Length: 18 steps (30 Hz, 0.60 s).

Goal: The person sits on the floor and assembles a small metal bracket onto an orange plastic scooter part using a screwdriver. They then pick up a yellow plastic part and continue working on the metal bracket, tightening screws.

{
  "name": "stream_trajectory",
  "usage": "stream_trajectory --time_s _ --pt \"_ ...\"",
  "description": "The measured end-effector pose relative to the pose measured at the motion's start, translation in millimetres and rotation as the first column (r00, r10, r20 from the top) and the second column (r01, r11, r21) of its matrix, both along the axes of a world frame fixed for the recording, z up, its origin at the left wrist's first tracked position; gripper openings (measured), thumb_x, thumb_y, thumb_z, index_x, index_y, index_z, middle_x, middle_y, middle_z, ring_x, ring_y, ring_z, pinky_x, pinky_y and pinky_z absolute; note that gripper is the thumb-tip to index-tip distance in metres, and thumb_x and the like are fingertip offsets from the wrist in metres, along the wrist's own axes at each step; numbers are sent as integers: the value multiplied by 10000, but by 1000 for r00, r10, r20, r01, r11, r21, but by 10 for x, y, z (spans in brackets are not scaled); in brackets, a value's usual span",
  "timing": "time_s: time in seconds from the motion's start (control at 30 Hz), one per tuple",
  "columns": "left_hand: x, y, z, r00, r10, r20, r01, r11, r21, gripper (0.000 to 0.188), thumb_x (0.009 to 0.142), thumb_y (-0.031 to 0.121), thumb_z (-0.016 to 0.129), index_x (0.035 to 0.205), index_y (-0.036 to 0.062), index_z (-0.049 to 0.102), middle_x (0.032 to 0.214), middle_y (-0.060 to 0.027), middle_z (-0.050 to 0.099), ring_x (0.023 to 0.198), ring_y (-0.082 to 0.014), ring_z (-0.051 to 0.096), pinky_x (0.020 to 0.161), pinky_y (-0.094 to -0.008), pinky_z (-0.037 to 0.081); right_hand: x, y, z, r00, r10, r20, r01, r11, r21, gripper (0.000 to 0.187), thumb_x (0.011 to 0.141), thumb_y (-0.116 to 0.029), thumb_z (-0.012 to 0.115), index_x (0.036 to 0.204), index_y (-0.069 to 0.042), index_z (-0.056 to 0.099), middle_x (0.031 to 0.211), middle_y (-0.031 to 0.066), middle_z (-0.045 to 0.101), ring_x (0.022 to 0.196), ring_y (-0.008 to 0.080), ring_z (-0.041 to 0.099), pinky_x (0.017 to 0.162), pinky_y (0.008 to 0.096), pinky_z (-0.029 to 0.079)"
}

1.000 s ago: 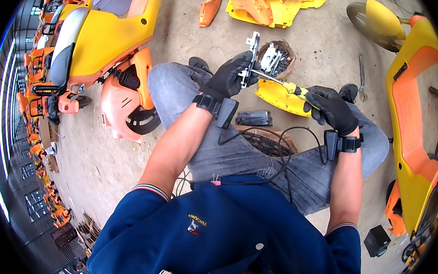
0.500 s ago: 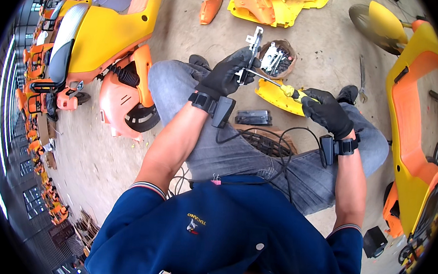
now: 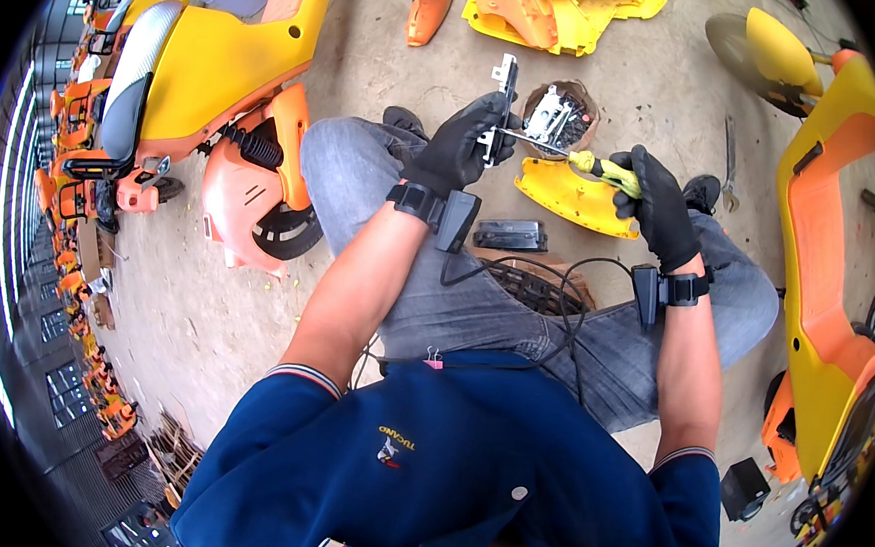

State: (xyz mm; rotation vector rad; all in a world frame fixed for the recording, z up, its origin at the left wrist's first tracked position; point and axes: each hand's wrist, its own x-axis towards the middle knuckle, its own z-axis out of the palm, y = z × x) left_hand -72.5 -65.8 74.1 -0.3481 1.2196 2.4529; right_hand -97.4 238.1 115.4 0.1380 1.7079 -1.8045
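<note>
In my gloved left hand [image 3: 461, 147] is a narrow metal bracket [image 3: 506, 77], held roughly upright with its silvery upper end sticking out above the fingers. My gloved right hand [image 3: 658, 209] grips a screwdriver [image 3: 598, 169] by its yellow-green handle. The thin shaft points left, and its tip meets the bracket beside my left fingers; the exact contact spot is too small to make out. Just beyond them stands a round container [image 3: 587, 132] of loose metal fittings and dark screws. A curved yellow plastic panel [image 3: 572, 200] lies on the floor below the screwdriver.
On the left stands a yellow and orange scooter [image 3: 219, 70]; another scooter body [image 3: 809, 256] is at the right. Yellow panels [image 3: 613, 19] and an orange piece [image 3: 431, 10] lie ahead. A wrench [image 3: 730, 166] rests near my right foot. Black cables [image 3: 579, 332] cross my lap.
My right hand has turned more upright around the screwdriver handle and shifted slightly left. The bracket has tipped a little more vertical in my left hand. The whole view has shifted slightly.
</note>
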Motion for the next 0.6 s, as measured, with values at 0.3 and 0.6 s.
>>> stream_trajectory --time_s 0.3,0.6 --pt "1 -4 -33 1000 12 -5 -12 999 -40 493 991 378 523 1366 63 463 1030 -48 624 794 -103 610 680 -253 548 -20 194 -160 885 268 -381 -215 960 177 210 956 -243 586 1035 -49 592 854 17 569 638 92 538 604 243 468" --pt "11 58 -12 999 41 26 -40 998 -39 460 994 370 522 1340 68 487 987 -43 636 767 -105 618 667 -256 555 68 -2 -80 982 -76 -171 78 997 7 249 974 -277 574 1025 -35 599 926 38 606 707 70 568 626 206 490"
